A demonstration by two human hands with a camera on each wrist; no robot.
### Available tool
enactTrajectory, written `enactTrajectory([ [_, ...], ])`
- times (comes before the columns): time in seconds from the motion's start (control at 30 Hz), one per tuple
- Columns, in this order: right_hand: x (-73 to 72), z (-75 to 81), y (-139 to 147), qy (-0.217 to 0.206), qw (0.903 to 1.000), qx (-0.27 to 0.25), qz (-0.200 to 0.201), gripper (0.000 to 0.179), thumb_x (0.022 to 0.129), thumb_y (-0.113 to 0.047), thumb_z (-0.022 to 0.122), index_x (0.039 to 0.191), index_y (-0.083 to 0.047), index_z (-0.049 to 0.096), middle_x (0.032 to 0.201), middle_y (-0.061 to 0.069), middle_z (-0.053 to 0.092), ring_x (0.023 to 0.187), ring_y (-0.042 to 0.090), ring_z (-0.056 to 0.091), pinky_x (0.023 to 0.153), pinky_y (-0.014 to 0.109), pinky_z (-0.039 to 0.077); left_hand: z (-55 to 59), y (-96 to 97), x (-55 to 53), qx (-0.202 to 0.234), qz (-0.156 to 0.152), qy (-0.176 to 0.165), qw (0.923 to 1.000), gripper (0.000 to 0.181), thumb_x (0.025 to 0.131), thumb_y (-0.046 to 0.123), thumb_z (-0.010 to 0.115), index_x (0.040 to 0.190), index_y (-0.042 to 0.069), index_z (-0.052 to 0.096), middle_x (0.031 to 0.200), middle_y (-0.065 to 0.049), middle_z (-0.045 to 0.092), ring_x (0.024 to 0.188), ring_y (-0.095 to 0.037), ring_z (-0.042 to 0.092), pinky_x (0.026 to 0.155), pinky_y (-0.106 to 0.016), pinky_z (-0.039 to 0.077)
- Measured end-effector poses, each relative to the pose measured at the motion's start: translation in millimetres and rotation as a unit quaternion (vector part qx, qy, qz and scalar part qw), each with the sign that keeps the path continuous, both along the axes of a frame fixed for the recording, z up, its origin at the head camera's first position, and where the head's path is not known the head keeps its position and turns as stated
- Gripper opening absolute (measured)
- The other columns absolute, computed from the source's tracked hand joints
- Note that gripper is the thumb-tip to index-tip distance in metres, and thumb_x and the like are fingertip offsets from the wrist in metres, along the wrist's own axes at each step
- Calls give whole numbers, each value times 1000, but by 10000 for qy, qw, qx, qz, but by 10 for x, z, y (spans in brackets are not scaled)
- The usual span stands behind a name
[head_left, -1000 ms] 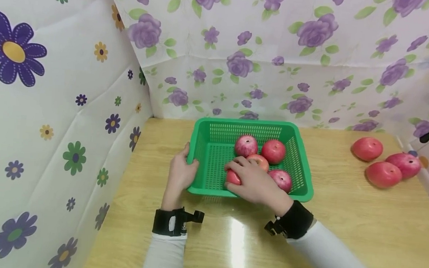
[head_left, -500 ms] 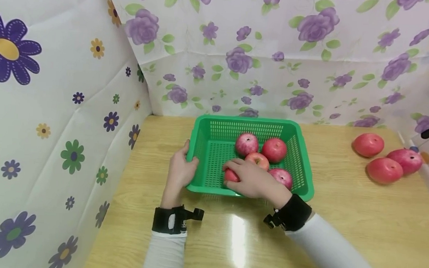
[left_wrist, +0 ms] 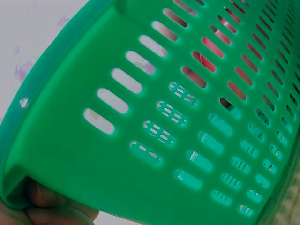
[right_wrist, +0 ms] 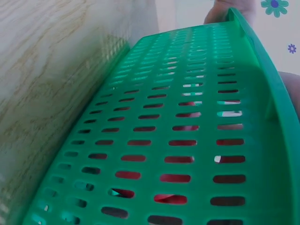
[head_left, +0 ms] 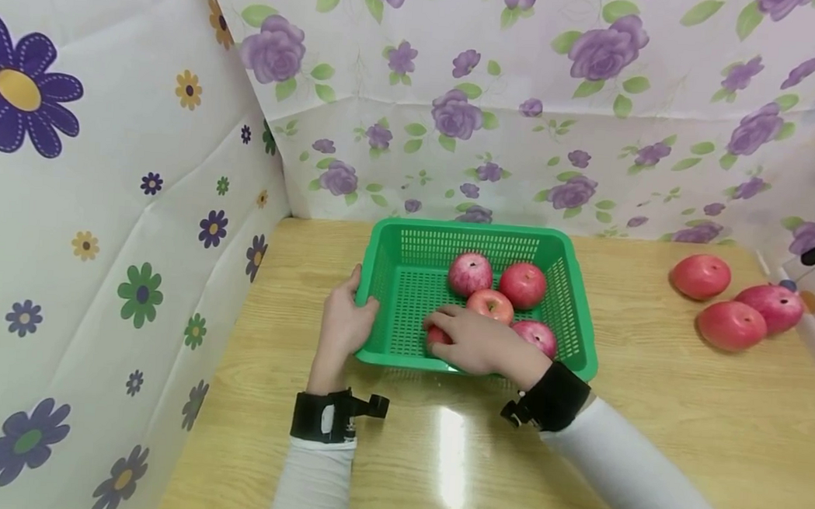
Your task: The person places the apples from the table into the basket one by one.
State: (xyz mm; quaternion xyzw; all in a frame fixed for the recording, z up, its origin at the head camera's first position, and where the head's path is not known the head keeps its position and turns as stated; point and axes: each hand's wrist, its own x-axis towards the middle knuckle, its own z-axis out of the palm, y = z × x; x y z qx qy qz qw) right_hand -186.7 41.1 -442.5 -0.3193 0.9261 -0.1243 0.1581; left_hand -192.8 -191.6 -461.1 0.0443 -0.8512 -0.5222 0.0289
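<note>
In the head view a green plastic basket sits on the table. My left hand grips its left rim, thumb on the inner side; the left wrist view shows the fingers under the rim. My right hand reaches over the near rim, its fingers curled round a red apple low in the basket, mostly hidden by the hand. Beside it lie a lighter apple, a streaked apple, a red apple and another apple, partly covered by the hand.
Three red fruits, a rear one, a front one and a right one, lie at the right of the wooden table. A flowered sheet hangs behind the basket, and another sheet stands at the left.
My right hand has sunk slightly deeper and to the left with the apple, so less of the apple shows. My left hand stays on the basket rim. The head view has shifted slightly.
</note>
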Motion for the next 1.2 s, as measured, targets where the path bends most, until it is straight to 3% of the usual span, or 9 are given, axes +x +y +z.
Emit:
enactTrajectory([
  [0.4,-18,-34,0,-209,9996,-187,60,49,99,-41,47,144,-21,51,154,18,35,137,30,33,107,51,40,-20,-17,2,143,-1,-35,9999,68,91,6,56,154,3,30,149,-17,43,79,-26,67,55,-35,60],
  [1.2,-17,13,7,-374,9988,-310,38,50,99,-42,51,146,-23,50,158,18,27,139,33,30,109,53,37,-4,-3,-10,162,1,-36,9999,68,90,5,56,153,2,31,144,-19,48,70,-27,68,52,-33,59],
])
